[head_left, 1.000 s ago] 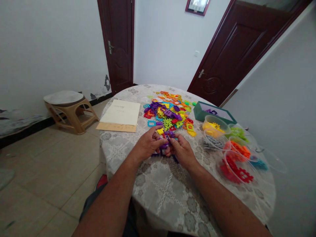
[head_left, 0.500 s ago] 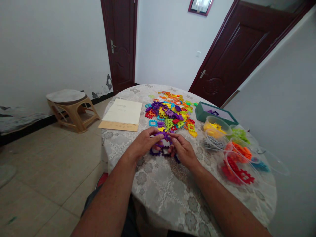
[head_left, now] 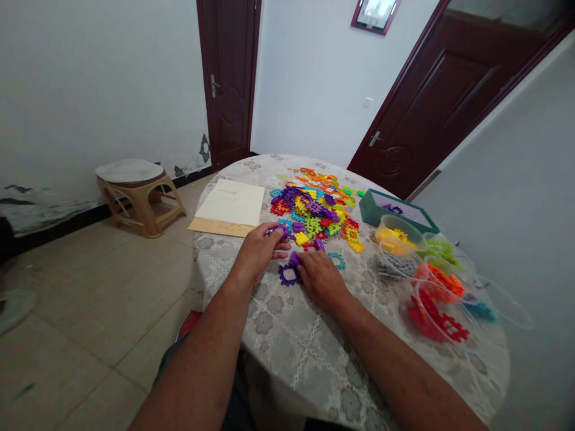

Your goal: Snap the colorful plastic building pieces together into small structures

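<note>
**Left hand** [head_left: 258, 251]: fingers curled, pinching small purple plastic piece [head_left: 277, 231] at near edge of heap. **Right hand** [head_left: 318, 278]: low over cloth, fingertips on purple block [head_left: 294, 258]; grip cannot be told. Purple ring piece [head_left: 287, 276] just beside right hand; teal ring piece [head_left: 336, 260] near it.

**Around:** round counter [head_left: 269, 323] under patterned cloth. Multicoloured interlocking pieces [head_left: 314, 211] heaped centre, directly beyond hands. Paper sheet [head_left: 230, 202] on brown envelope [head_left: 220, 227], left of heap. Green box [head_left: 395, 209] upper right. Clear tubs, yellow pieces [head_left: 399, 234], red pieces [head_left: 433, 317], along right edge. Stool [head_left: 139, 194] on floor, far left.
</note>
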Available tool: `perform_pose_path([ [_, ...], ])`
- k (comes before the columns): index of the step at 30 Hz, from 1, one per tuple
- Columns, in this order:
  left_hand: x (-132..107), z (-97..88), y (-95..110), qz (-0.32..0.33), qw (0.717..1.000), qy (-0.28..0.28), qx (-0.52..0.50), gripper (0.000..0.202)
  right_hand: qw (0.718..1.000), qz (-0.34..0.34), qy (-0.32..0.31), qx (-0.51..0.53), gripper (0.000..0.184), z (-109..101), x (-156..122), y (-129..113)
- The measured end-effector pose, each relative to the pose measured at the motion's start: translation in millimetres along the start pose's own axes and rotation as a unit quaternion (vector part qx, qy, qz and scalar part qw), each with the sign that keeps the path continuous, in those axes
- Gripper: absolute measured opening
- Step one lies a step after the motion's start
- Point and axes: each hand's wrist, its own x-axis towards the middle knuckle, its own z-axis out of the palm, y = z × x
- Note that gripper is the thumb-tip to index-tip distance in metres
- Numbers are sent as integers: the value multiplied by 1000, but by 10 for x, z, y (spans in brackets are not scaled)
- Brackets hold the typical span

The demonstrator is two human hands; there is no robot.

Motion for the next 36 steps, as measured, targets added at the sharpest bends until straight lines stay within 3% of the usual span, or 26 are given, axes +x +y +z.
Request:
perform_pose_path([
  [3, -8, 17, -34, -22, 999, -7, 23, 33, 994, 54, 72, 67, 32, -32, -13, 50],
  [6, -16, 39, -91, -23, 998, -25, 55, 33, 964, 125, 141, 186, 31, -81, -48, 49],
  [9, -27, 66, -162, -16, 996, -61, 70, 31, 935, 162, 159, 272, 30, -85, -83, 19],
  [11, -39, 86, -200, -18, 992, -90, 82, 27, 931, 154, 151, 293, 29, -56, -91, 5],
  [16, -71, 108, -219, -17, 986, -111, 127, 26, 931, 135, 137, 310, 26, -3, -75, 2],
  [20, -74, 103, -192, -22, 982, -118, 144, 28, 929, 119, 181, 302, 24, -42, -82, -14],
  [24, -97, 136, -185, -32, 988, -117, 97, 29, 930, 96, 190, 301, 22, -68, -84, -43],
  [29, -161, 186, -196, -59, 984, -158, 62, 31, 940, 87, 184, 274, 22, -52, -60, -37],
  [33, -176, 162, -166, -36, 977, -183, 103, 38, 946, 85, 194, 245, 22, -56, -57, -4],
  [36, -170, 139, -133, 17, 964, -190, 184, 47, 948, 75, 199, 236, 21, -56, -65, 2],
])
